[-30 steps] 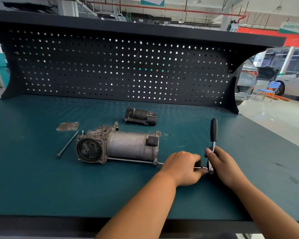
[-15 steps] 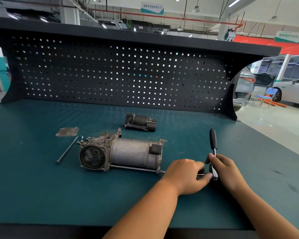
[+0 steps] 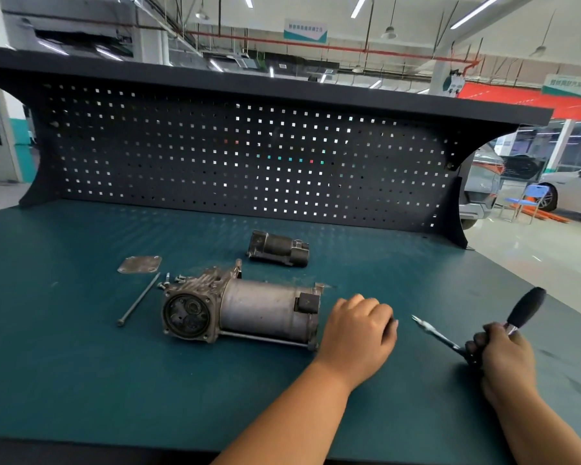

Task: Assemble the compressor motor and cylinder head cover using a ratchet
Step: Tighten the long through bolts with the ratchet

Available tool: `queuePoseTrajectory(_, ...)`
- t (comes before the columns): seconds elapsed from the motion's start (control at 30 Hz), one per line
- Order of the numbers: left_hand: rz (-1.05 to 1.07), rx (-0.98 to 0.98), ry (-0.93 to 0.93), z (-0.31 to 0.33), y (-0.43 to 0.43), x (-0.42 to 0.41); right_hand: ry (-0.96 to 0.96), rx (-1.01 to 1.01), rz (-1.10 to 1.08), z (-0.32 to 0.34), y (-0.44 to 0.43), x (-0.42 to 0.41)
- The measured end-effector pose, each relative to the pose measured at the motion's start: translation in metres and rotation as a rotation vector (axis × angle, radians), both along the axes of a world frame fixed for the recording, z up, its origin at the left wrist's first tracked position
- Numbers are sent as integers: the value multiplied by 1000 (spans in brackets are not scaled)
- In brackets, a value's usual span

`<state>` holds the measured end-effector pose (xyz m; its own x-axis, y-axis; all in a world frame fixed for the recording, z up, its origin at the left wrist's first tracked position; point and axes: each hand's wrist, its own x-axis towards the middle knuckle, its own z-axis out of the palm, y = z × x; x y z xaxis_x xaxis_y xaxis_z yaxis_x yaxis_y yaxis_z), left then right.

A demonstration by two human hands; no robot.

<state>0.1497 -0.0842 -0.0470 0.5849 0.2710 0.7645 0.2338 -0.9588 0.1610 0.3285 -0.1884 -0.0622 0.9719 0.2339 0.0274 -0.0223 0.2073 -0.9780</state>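
The compressor motor [image 3: 259, 308] is seen to be made of dull grey metal: its round can is smooth but stained and scuffed, while the ribbed housing [image 3: 195, 290] at its left end is rough and grimy. A small black plastic connector [image 3: 307, 302] is set at the can's right end. Behind the motor to the left, a thin cover plate [image 3: 140, 264] of tarnished matt metal is laid, with a long bolt [image 3: 138, 303] of dull steel nearby. A smaller part [image 3: 277, 249] behind the motor is finished dark and matt. To the motor's right, the ratchet [image 3: 525, 307] is shown with a bright polished shank and a black matt handle. The table [image 3: 81, 380] is covered in a teal, matt, finely textured surface.
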Motion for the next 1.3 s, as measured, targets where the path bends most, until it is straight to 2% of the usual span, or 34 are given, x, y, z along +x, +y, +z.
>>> queuePoseTrajectory(0.03, 64, 56, -71, 2, -2, -3, 5, 3, 12, -1, 1, -1)
queuePoseTrajectory(0.1, 265, 35, -148, 6, 1, -12, -2, 17, 35, -1, 1, 1)
queuePoseTrajectory(0.13, 382, -57, -119, 8, 6, -18, -10, 27, 53, 0, 1, 2)
queuePoseTrajectory(0.2, 570, -273, 61, 9, 18, -34, -16, 55, 95, 3, 3, 3)
queuePoseTrajectory(0.23, 609, -321, 151, 6, 26, -40, -19, 67, 119, 3, 4, 3)
queuePoseTrajectory(0.33, 561, -291, 261, 0, 40, -57, -66, 46, 217, 3, 8, -4)
queuePoseTrajectory(0.5, 451, -224, 268, -4, 37, -85, -242, -105, 419, 1, 6, -17)
queuePoseTrajectory(0.7, 288, -247, 296, -3, 42, -128, -724, -384, 560, -1, 3, -31)
queuePoseTrajectory(0.83, 203, -274, 276, 11, 48, -142, -1178, -583, 583, 4, 17, -45)
queuePoseTrajectory(0.9, 181, -295, 264, 14, 51, -148, -1320, -677, 638, 4, 21, -48)
queuePoseTrajectory(1.1, 138, -325, 239, 8, 50, -160, -1252, -741, 676, -2, 16, -48)
queuePoseTrajectory(1.17, 113, -448, 131, 7, 49, -171, -1243, -758, 668, -3, 16, -46)
queuePoseTrajectory(1.23, 161, -506, -182, 4, 57, -190, -1228, -763, 669, -4, 18, -47)
queuePoseTrajectory(1.27, 259, -480, -340, 2, 65, -201, -1222, -762, 670, -4, 20, -47)
queuePoseTrajectory(1.3, 403, -436, -420, 2, 78, -212, -1221, -760, 667, -3, 21, -48)
